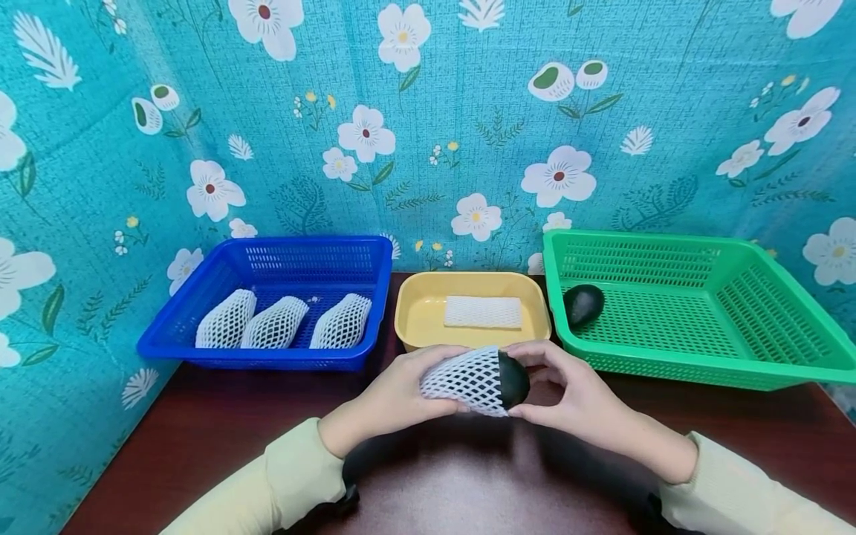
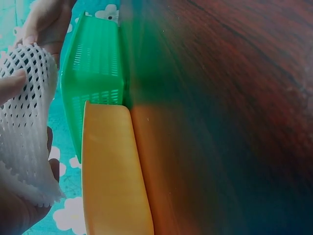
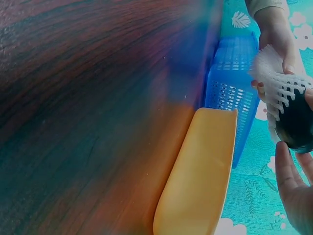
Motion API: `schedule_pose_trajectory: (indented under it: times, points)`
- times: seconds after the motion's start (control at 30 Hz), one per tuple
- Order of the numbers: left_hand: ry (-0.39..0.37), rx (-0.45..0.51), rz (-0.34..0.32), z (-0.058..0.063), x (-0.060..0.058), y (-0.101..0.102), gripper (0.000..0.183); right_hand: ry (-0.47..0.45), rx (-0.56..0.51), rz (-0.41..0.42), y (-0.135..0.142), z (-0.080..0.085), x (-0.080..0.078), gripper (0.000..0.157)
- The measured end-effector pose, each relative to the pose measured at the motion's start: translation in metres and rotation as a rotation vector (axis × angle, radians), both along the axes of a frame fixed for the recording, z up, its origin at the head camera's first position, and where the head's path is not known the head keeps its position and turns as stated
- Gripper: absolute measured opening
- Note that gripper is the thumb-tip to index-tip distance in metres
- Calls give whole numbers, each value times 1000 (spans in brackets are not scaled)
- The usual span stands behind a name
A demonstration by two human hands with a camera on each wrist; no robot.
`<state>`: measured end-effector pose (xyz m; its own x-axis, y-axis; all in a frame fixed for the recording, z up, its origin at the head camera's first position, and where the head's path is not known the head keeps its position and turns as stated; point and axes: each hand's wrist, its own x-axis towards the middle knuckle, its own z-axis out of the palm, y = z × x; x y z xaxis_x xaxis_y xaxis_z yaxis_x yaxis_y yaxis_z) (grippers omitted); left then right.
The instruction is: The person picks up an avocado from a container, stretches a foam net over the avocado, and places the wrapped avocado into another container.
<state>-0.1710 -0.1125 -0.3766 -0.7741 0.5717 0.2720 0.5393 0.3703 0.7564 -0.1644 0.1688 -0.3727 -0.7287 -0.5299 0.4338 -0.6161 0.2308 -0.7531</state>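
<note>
A dark, egg-shaped avocado (image 1: 515, 380) sits partly inside a white foam net sleeve (image 1: 461, 380), held over the table in front of the yellow bin. Its bare end points right. My left hand (image 1: 396, 397) grips the sleeved part, thumb along the near side and fingers on the far side. At the sleeve's open rim, my right hand (image 1: 580, 390) pinches the net edge with thumb and fingertips. The right wrist view shows the toothed rim partway over the avocado (image 3: 296, 120). From the left wrist, mostly the sleeve (image 2: 29, 107) shows, its narrow end loose.
On the left, a blue basket (image 1: 384, 297) holds several net-sleeved fruits (image 1: 274, 323). A yellow bin (image 1: 417, 282) in the middle contains flat foam sleeves (image 1: 483, 312). The green basket (image 1: 735, 357) at right has one bare avocado (image 1: 584, 305). A floral cloth (image 1: 428, 186) hangs behind.
</note>
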Motion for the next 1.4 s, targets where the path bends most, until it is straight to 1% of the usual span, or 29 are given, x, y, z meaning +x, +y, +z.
schedule_pose_trajectory:
  times: [0.07,0.23,0.4,0.5,0.63,0.73,0.87,0.93,1.0,1.2,1.3,1.4]
  points:
    - [6,-5,-5,0,0,1,66,-11,4,-25,0,0,1,65]
    - [17,-8,-35,2,-1,5,69,-26,-14,-36,0,2,4,63]
    - [30,2,-61,4,-3,10,75,9,-78,-10,-1,-1,5,63]
    - [31,-6,-62,4,-2,12,79,32,-93,-2,-3,-4,5,63]
    - [-10,-21,-64,4,-1,12,81,49,-89,3,-3,-6,4,62]
    - [-40,-49,-79,7,-1,11,85,45,-86,4,-2,-5,3,62]
    - [-33,-75,-89,10,-1,7,84,25,-80,-16,-1,-4,1,61]
    - [-20,-62,-74,10,-1,5,79,15,-85,-23,0,-4,1,61]
    - [4,-47,-40,10,-1,3,72,6,-99,-12,0,-4,0,61]
    - [74,5,118,15,2,-1,60,-43,-156,27,2,-4,1,58]
    - [95,44,139,17,4,-1,57,-74,-203,24,1,-4,2,55]
    - [85,75,128,18,5,0,58,-90,-246,32,1,-4,3,53]
